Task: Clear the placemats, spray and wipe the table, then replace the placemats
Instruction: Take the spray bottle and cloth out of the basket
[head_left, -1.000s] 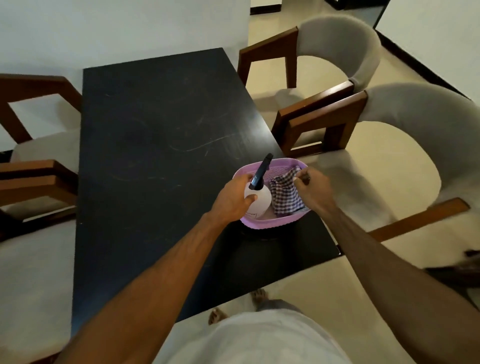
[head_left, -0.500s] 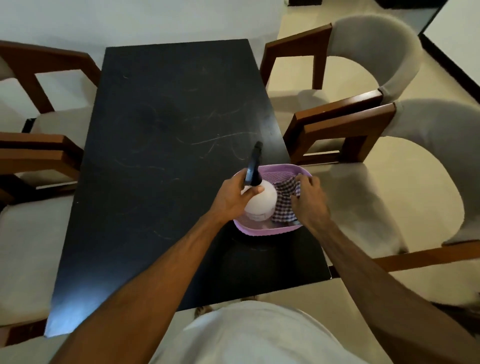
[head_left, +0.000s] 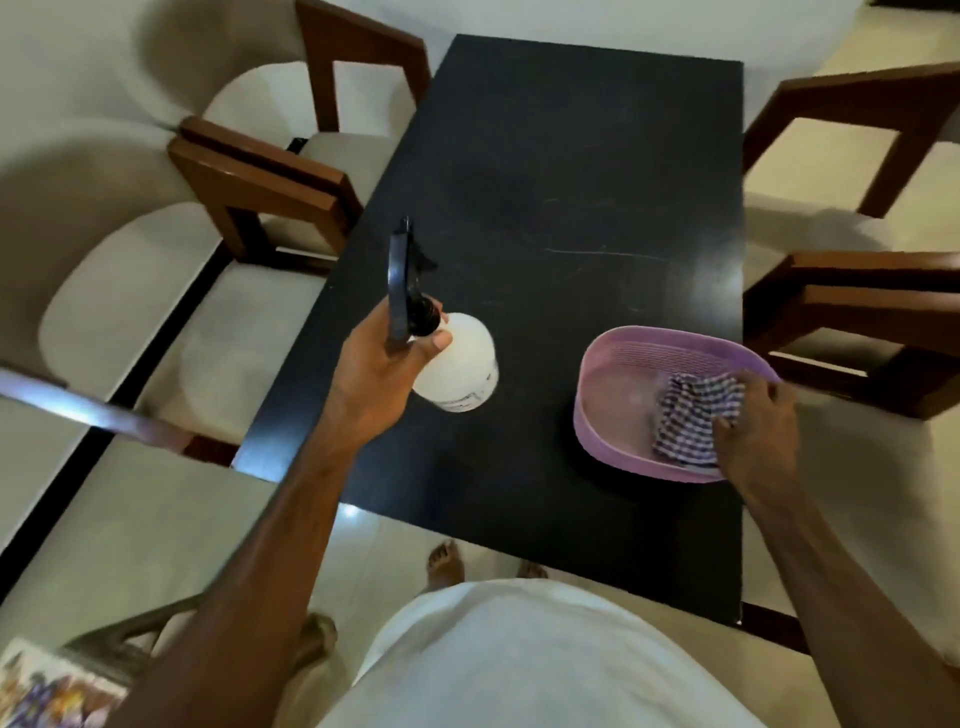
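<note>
My left hand (head_left: 382, 369) grips the neck of a white spray bottle (head_left: 460, 364) with a black trigger head, held above the near left part of the black table (head_left: 571, 156). A pink plastic basket (head_left: 618, 400) stands on the table's near right side. Inside it lies a checked cloth (head_left: 685, 410), and my right hand (head_left: 758, 426) pinches that cloth at the basket's right rim. No placemats lie on the table top.
Wooden chairs with grey cushions stand on the left (head_left: 260, 176) and on the right (head_left: 857, 306) of the table. A patterned, colourful flat thing (head_left: 47, 691) shows at the bottom left corner. My bare feet (head_left: 447, 564) stand on the pale floor by the table's near edge.
My left hand lifted the spray bottle out of the basket and carried it to the left. My right hand stayed on the cloth in the basket. The view swung round.
</note>
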